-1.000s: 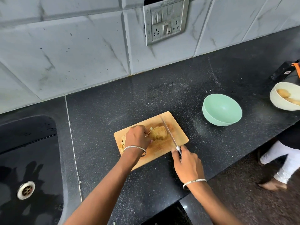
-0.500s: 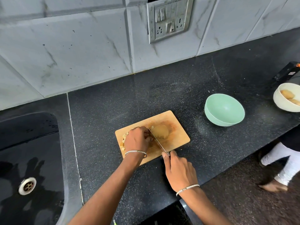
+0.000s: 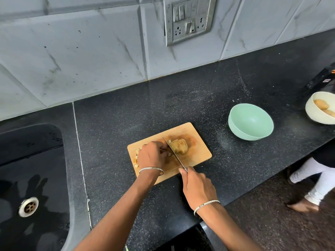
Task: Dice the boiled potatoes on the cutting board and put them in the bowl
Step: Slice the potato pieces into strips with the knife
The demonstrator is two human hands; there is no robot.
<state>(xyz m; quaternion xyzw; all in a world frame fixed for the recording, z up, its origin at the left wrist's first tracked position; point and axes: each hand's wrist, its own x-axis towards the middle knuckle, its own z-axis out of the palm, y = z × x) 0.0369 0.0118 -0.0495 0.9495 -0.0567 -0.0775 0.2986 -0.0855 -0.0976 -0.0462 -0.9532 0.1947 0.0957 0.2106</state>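
A wooden cutting board (image 3: 198, 151) lies on the black counter. On it sits a sliced potato piece (image 3: 179, 146), with small diced bits (image 3: 136, 161) at the board's left end. My left hand (image 3: 152, 155) curls over potato pieces just left of the blade; what it holds is hidden. My right hand (image 3: 197, 187) grips the handle of a knife (image 3: 174, 154), whose blade lies across the board between my left hand and the sliced piece. A mint green bowl (image 3: 251, 122) stands empty to the right of the board.
A white bowl (image 3: 315, 115) with whole potatoes sits at the far right edge. A black sink (image 3: 30, 178) lies to the left. A switch panel (image 3: 188, 19) is on the tiled wall. A person's legs (image 3: 315, 180) stand on the floor at right.
The knife has moved left, from the right side of the potato to between the sliced piece and my left hand. My right hand shifted left with it.
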